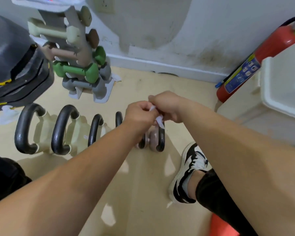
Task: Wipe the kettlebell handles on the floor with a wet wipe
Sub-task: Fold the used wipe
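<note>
Pinching a white wet wipe (157,119) between both hands' fingers (149,109), hovering just above the rightmost kettlebell handle (161,140).

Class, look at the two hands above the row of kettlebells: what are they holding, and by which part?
Both the left hand and the right hand pinch a white wet wipe, each by fingertips at its bunched upper part; the exact edges are hidden.

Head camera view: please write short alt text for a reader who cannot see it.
Two bare hands, left hand and right hand, hold a white wet wipe together above a row of black-handled kettlebells on a beige floor; a dumbbell rack stands behind.
</note>
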Available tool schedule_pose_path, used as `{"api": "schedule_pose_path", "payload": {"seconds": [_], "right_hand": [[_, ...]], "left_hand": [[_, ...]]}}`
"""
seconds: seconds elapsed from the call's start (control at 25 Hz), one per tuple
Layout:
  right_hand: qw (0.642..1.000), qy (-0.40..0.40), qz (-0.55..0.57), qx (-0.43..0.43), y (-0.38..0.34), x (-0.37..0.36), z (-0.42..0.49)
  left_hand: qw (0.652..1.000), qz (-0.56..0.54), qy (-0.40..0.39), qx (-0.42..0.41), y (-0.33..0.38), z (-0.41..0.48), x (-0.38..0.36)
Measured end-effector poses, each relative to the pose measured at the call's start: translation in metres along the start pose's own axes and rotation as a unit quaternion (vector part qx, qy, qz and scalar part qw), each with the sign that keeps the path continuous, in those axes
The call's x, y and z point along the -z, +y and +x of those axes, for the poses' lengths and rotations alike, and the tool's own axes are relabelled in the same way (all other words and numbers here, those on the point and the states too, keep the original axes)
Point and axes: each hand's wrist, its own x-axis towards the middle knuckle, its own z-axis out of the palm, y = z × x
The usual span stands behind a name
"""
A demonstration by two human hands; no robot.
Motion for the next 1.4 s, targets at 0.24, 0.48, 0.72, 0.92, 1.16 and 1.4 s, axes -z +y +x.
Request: {"api": "schedule_pose_path", "payload": {"seconds": [0.24,0.48,0.72,0.92,1.16,1.4], "right_hand": [[0.998,-0.042,-0.041,0.029,-0.073,0.084,-0.081],[0.966,0.209,0.129,0.079,-0.044,0.179,-0.135],[0.876,0.441,0.187,0.062,0.063,0.271,-0.160],[0.830,0.545,0.074,0.090,0.115,0.326,-0.144],[0.856,0.509,-0.080,0.040,0.142,0.344,-0.099],[0.893,0.430,-0.131,-0.013,0.136,0.343,-0.089]], "left_hand": [[0.992,0.065,0.050,-0.097,0.103,-0.029,-0.016],[0.982,0.036,-0.123,-0.138,0.182,-0.056,-0.107],[0.904,0.284,-0.244,-0.207,0.214,-0.075,-0.215],[0.911,0.248,-0.214,-0.250,0.165,-0.060,-0.279],[0.875,0.305,-0.226,-0.299,0.143,-0.033,-0.295],[0.825,0.378,-0.229,-0.351,0.141,-0.024,-0.292]]}}
